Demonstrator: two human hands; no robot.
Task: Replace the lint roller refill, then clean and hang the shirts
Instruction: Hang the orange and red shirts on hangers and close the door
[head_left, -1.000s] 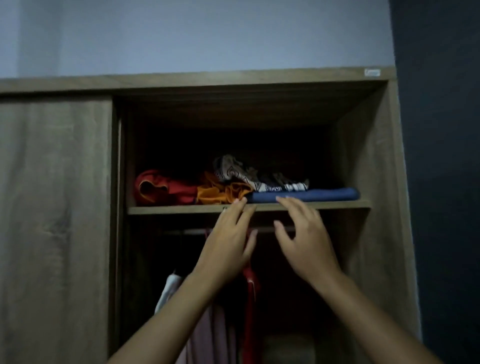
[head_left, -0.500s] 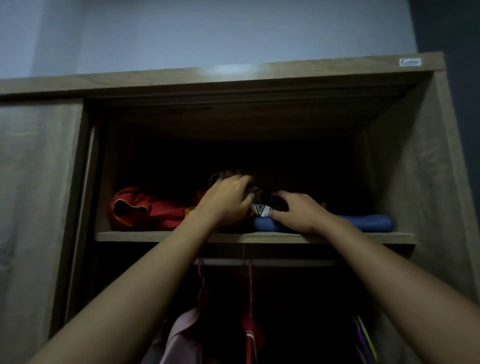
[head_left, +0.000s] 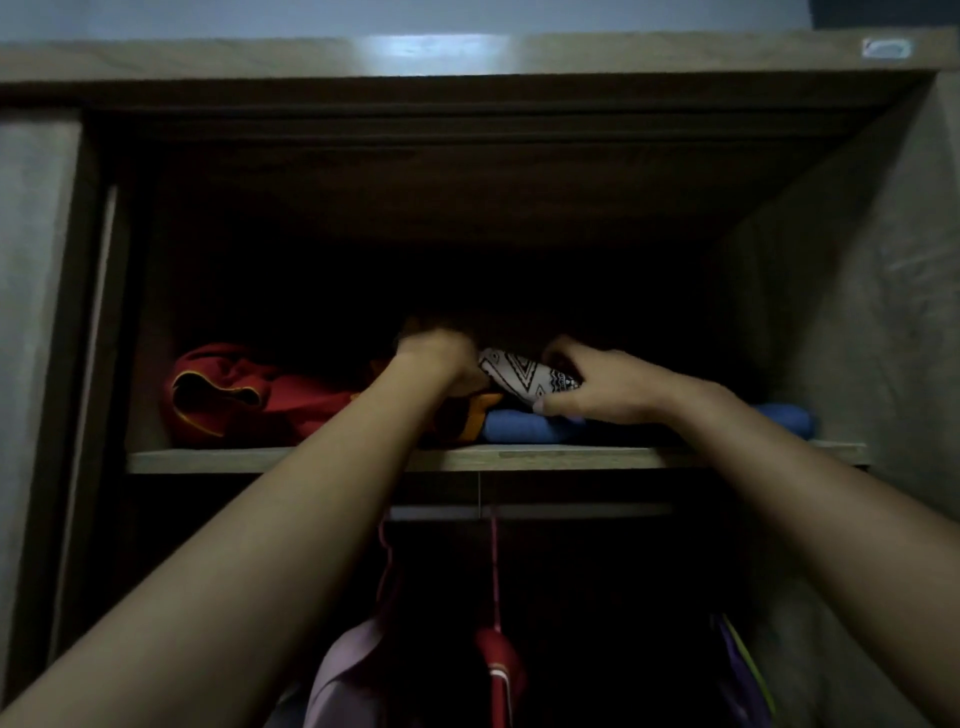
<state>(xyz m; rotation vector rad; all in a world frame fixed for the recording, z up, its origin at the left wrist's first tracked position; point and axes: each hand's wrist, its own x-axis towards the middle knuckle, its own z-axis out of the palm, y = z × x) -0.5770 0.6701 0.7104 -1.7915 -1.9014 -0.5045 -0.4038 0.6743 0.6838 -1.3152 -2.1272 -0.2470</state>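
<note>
While both bare arms reach up into the open wardrobe (head_left: 831, 322), the head view shows the hands at work on the upper shelf (head_left: 218, 460), in dim light. At the middle of the shelf, the left hand (head_left: 439, 356) is curled over the clothes, knuckles toward the camera, its fingers blurred and buried in the dark, so whether they are clamped on cloth cannot be told. Just to its right, the right hand (head_left: 597, 387) is closed around a folded black-and-white patterned shirt (head_left: 519, 376), thumb underneath and fingers wrapped over the top. That shirt sits between the two hands, on top of a folded blue garment (head_left: 519, 428) that lies flat along the shelf toward the right wall. An orange cloth (head_left: 480, 410) pokes out under the left wrist, touching the blue one. Further left on the same shelf lies a crumpled red garment (head_left: 234, 395) with a thin yellow trim. Below the shelf runs a pale hanging rail (head_left: 571, 512); from it hang a pink hanger (head_left: 385, 551) carrying a pale pink garment (head_left: 337, 675) and a second hanger carrying a red garment (head_left: 501, 670). Low on the right, purple fabric (head_left: 737, 670) shows against the side wall.
</note>
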